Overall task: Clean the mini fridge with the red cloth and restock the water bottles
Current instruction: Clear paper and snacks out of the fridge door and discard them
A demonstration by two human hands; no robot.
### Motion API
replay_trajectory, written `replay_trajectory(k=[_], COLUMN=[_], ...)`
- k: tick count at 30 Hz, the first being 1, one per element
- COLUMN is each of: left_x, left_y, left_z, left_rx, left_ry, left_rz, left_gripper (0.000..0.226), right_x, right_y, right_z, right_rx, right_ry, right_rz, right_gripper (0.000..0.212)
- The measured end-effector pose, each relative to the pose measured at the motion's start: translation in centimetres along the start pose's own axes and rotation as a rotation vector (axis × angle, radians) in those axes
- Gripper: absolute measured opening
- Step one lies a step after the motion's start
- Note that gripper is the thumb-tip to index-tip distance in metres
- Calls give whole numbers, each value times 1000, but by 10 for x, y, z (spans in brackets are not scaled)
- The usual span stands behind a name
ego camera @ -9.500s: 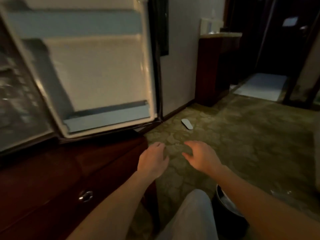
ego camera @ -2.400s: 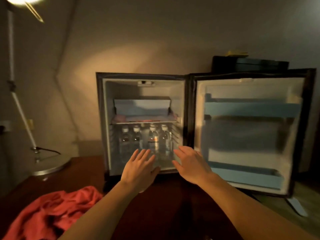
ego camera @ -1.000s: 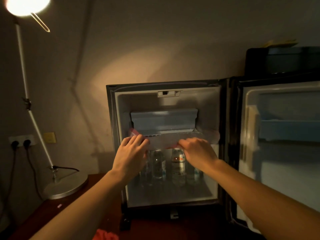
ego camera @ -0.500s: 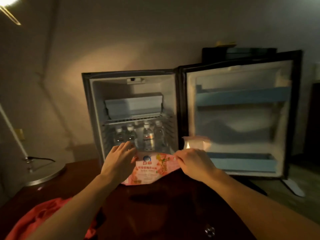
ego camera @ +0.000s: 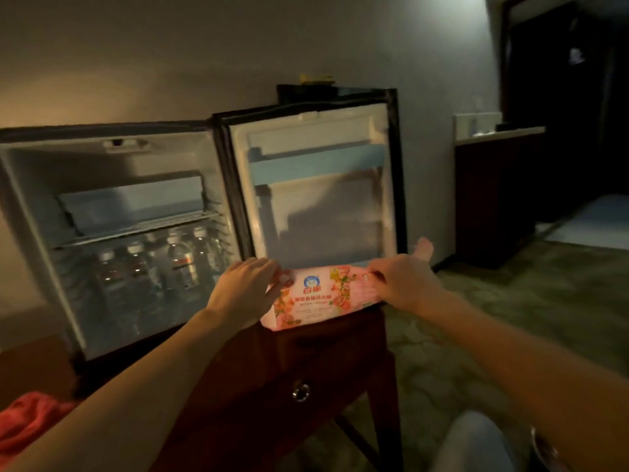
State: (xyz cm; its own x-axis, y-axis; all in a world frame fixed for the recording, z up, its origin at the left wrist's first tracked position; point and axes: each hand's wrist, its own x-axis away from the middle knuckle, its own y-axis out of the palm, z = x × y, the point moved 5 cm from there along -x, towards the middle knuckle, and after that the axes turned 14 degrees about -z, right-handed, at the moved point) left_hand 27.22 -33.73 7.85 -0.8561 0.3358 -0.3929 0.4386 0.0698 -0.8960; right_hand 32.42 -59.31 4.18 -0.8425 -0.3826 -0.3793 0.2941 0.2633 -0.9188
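Observation:
The mini fridge [ego camera: 41, 212] stands open on a dark wooden desk [ego camera: 306, 362], its door [ego camera: 320, 199] swung to the right. Several water bottles [ego camera: 177, 264] stand under the wire shelf [ego camera: 136, 229]. I hold a pink flat packet [ego camera: 320, 298] with printed flowers by its two ends in front of the door's lower edge: my left hand [ego camera: 245, 287] grips its left end, my right hand [ego camera: 405, 281] pinches its right end. The red cloth [ego camera: 27, 420] lies bunched on the desk at the lower left.
The desk has a drawer with a round metal pull [ego camera: 301, 392]. To the right are patterned carpet [ego camera: 493, 318], a dark cabinet with a pale top [ego camera: 497, 199] and a dark doorway [ego camera: 571, 97]. A dark box [ego camera: 306, 92] shows above the fridge door.
The pink packet came off the wire shelf in both hands and now sits further right, in front of the door. My view has swung right, toward the carpet and doorway.

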Motion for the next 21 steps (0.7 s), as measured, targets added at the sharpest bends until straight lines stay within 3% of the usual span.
replay_trajectory(k=[10, 21], left_x=[-87, -142], left_y=[91, 185], left_z=[151, 344], left_rx=[116, 226], left_ry=[304, 597], left_rz=[-218, -363], left_gripper=[28, 20], right_x=[100, 229], right_y=[53, 77], right_z=[144, 286], right_rx=[-24, -9], right_ry=[334, 700], right_rz=[-228, -216], right_gripper=[25, 21])
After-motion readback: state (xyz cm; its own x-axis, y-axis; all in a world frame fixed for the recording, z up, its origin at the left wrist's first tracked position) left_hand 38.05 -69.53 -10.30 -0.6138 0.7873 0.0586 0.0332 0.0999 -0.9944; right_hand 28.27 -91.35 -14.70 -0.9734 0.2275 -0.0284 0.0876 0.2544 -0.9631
